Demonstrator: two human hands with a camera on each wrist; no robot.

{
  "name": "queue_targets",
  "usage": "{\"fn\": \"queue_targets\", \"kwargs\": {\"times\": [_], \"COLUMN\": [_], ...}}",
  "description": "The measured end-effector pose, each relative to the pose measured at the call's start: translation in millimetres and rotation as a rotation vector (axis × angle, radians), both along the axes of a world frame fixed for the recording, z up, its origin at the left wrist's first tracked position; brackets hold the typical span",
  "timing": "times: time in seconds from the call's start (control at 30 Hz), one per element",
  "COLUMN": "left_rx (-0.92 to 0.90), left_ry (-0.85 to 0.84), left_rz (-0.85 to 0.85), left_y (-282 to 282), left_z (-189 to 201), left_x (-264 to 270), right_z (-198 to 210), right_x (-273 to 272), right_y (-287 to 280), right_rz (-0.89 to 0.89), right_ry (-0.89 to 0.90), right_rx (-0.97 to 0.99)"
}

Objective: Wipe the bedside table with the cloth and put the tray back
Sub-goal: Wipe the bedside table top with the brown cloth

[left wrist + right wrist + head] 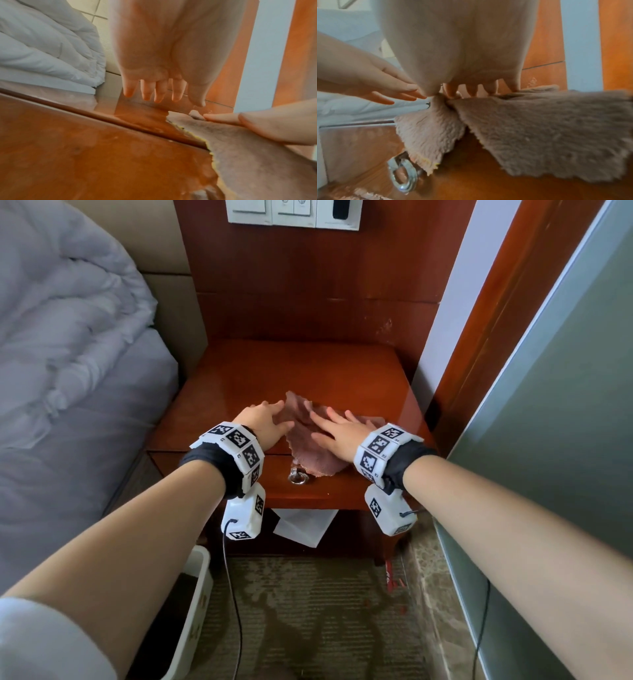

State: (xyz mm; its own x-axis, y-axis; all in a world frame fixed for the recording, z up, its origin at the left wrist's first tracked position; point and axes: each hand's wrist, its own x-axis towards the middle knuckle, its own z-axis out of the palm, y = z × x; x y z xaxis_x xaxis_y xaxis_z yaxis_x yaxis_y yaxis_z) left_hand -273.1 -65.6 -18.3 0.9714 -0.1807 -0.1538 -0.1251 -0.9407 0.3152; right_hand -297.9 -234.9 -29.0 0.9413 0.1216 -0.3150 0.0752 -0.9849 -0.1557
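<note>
A pinkish-brown fluffy cloth [308, 446] lies on the front middle of the red-brown bedside table [274, 371], its near corner hanging over the drawer front. My right hand [322, 426] lies flat on the cloth with fingers spread; the right wrist view shows those fingers [452, 90] touching the cloth [547, 135]. My left hand [274, 417] has straight fingers at the cloth's left edge. Seen from the left wrist, the hand [163, 94] hovers just over the wood beside the cloth [248, 162]. A white tray-like container [191, 611] stands on the floor at lower left.
A bed with a grey duvet [68, 337] is close on the left. A frosted glass door [548, 422] and wooden frame crowd the right. A metal ring pull [297, 477] hangs on the drawer. White paper [301, 525] sticks out under the table. Wall switches [291, 212] sit above.
</note>
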Motion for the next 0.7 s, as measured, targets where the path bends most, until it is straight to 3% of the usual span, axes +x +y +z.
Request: {"fn": "queue_targets", "kwargs": {"times": [0.1,0.37,0.57,0.7], "left_rx": [0.048,0.103,0.315,0.301], "left_ry": [-0.003,0.014,0.137,0.149], "left_rz": [-0.101,-0.269,-0.359,-0.345], "left_y": [-25,-94,-115,-111], "left_z": [4,5,0,2], "left_x": [-3,-7,-16,-15], "right_z": [1,1,-5,-10], "right_x": [-6,-32,-36,-33], "right_y": [-31,-127,-137,-129], "right_rz": [-0.101,-0.358,-0.364,-0.348], "right_ry": [-0.066,-0.034,-0.036,-0.045], "right_rx": [0.037,-0.051,-0.046,-0.04]}}
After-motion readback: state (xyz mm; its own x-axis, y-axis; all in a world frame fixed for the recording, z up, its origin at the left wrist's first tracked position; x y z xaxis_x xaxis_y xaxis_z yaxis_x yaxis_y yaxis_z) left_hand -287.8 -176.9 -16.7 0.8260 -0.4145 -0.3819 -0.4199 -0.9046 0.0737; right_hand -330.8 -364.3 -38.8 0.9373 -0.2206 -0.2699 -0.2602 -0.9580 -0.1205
